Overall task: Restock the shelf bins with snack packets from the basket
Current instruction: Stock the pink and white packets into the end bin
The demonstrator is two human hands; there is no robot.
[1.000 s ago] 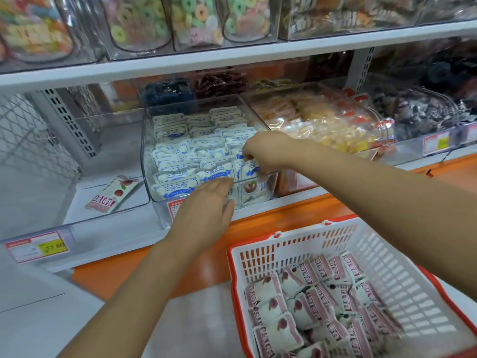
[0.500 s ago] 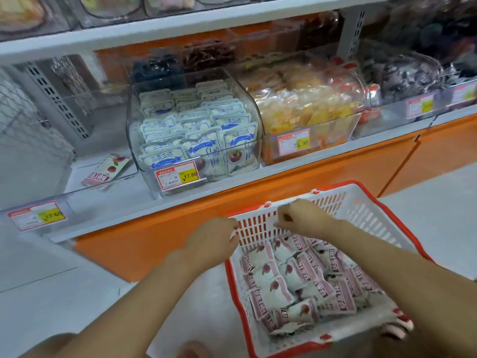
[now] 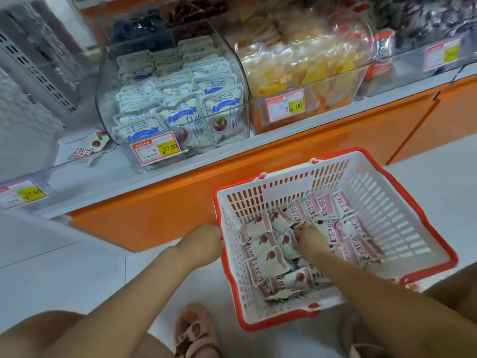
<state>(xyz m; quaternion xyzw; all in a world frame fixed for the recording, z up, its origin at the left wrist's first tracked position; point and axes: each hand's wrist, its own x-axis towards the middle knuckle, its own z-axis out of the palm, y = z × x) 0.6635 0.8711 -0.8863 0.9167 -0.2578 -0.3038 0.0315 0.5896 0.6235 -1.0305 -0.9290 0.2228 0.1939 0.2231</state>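
Observation:
A white basket with a red rim stands on the floor in front of the shelf. Several white-and-pink snack packets with a red fruit picture lie in it. My left hand grips the basket's left rim. My right hand reaches down among the packets, its fingertips hidden between them. On the shelf's left, a clear bin holds a single packet of the same kind. The clear bin beside it is full of blue-and-white packets.
A bin of yellow snacks with a 29.90 price tag sits right of the blue-and-white one. An orange shelf base runs behind the basket. My sandalled foot is on the white floor beside the basket.
Both hands have come down from the blue-and-white packet bin to the basket. The left hand now holds the rim and the right hand is in the packets. The view has tilted down.

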